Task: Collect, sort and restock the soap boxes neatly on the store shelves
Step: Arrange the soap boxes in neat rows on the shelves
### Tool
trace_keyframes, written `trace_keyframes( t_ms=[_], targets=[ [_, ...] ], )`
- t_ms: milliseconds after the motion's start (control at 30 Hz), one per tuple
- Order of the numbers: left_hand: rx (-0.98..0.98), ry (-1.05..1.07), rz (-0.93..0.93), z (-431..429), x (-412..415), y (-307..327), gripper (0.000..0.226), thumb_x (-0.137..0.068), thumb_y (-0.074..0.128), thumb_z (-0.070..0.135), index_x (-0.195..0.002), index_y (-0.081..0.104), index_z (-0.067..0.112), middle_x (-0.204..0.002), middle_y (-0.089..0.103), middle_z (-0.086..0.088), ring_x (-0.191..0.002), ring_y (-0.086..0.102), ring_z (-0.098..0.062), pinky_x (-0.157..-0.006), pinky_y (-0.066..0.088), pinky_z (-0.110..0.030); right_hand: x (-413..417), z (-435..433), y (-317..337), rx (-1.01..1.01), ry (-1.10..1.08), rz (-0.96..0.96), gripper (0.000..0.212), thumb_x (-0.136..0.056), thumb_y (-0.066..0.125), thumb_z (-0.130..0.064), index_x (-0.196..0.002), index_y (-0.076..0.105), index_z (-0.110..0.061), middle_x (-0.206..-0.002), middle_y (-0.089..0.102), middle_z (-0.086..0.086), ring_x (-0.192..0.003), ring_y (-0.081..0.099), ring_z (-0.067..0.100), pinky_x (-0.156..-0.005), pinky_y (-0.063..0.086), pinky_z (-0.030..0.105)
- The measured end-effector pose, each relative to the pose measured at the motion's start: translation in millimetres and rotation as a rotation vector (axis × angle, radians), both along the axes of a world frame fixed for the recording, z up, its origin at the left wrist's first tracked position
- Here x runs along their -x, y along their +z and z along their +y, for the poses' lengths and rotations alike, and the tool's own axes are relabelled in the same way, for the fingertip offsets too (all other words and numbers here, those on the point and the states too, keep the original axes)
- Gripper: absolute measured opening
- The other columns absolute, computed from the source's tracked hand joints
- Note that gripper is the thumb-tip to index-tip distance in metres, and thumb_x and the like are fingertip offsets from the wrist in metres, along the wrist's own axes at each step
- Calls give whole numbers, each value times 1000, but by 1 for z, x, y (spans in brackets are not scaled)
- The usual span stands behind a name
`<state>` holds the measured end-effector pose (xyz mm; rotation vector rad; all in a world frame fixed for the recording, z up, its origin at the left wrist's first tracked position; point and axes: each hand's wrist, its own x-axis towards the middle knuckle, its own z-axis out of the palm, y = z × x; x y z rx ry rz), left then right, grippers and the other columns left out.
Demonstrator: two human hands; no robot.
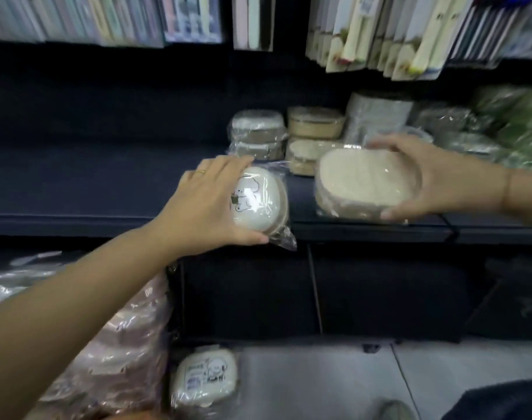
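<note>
My left hand [207,201] grips a white soap box with a cartoon print [258,201], wrapped in clear plastic, at the front edge of the dark shelf [107,219]. My right hand [434,180] holds a beige oval soap box [364,183] in plastic wrap, thumb below and fingers over its far rim, just above the shelf. Behind them stand stacked wrapped soap boxes: a grey-brown stack [258,134] and a tan stack [314,137]. Another white printed soap box [204,377] lies on the floor below.
Hanging packaged goods [379,34] fill the rail above the shelf. Wrapped items and green packs [513,128] crowd the shelf's right end. A large plastic bag of goods [116,353] sits at lower left. The pale tiled floor [319,383] lies below.
</note>
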<state>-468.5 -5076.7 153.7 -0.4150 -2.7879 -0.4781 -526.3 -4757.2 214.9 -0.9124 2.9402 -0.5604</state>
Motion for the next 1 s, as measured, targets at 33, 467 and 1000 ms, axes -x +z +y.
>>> trace_keyframes(
  t_ms=[33, 467, 1000],
  targets=[
    [23, 24, 7, -3, 14, 1, 118, -55, 77, 69, -151, 23, 27, -148, 33, 9, -137, 26, -16, -112, 20, -39, 24, -2, 1, 22, -44, 66, 113, -51, 82, -63, -146, 31, -25, -139, 37, -14, -123, 38, -2, -103, 27, 9],
    [-86, 130, -29, -51, 83, -52, 125, -46, 38, 99, -152, 25, 34, -158, 22, 15, -147, 10, -6, -121, 1, -46, 172, -49, -19, -98, -159, 9, 57, -90, 66, -30, -142, 46, -23, -150, 42, 0, -138, 37, 19, -111, 25, 26],
    [194, 168, -273, -114, 59, -72, 119, -52, -13, 99, -154, 9, 41, -162, 5, 16, -148, -1, -1, -122, -1, -35, 52, -197, -114, 84, 126, 260, 62, -92, 56, -49, -146, 39, -27, -151, 35, 1, -140, 28, 23, -116, 22, 42]
  ],
)
